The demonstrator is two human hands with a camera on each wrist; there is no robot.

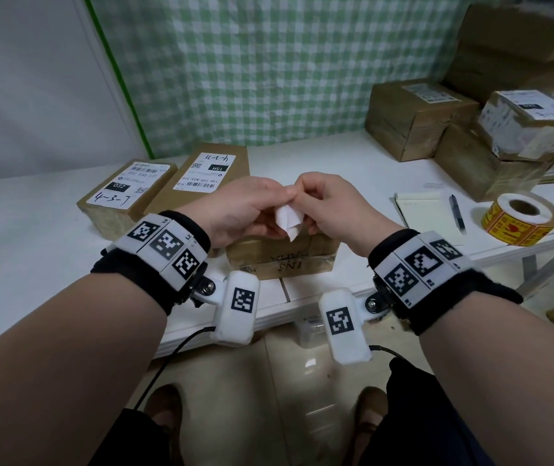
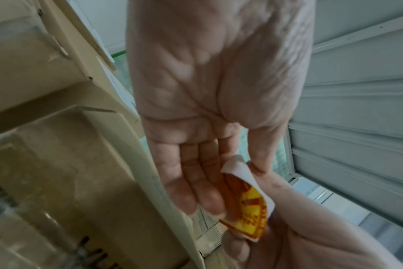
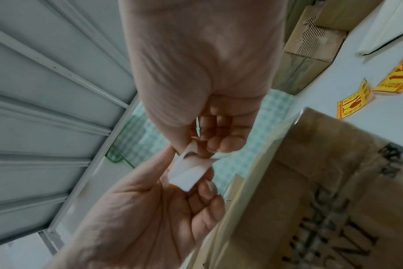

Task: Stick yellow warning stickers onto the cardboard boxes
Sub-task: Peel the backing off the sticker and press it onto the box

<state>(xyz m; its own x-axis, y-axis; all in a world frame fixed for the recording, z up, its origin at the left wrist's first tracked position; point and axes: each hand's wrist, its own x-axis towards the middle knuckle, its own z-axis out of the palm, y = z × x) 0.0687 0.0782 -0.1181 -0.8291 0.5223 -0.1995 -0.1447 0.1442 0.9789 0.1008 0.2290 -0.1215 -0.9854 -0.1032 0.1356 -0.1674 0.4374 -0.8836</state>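
Note:
Both hands meet above a cardboard box (image 1: pixel 282 255) printed with black letters, near the table's front edge. My left hand (image 1: pixel 252 206) and right hand (image 1: pixel 327 203) each pinch the top of one small sticker (image 1: pixel 289 218). From the head view the sticker shows its white back and curls downward. The left wrist view shows the sticker's (image 2: pixel 250 203) yellow and red printed face bent between the fingers. In the right wrist view the sticker (image 3: pixel 189 172) is white and folded, with both thumbs at its upper edge. A roll of yellow warning stickers (image 1: pixel 521 218) stands on the table at the right.
Two labelled cardboard boxes (image 1: pixel 127 193) (image 1: pixel 206 178) lie at the left. A stack of boxes (image 1: pixel 437 122) fills the back right corner. A notepad (image 1: pixel 427 216) and a pen (image 1: pixel 457 213) lie between my right hand and the roll. The white table (image 1: pixel 33 237) ends just before my wrists.

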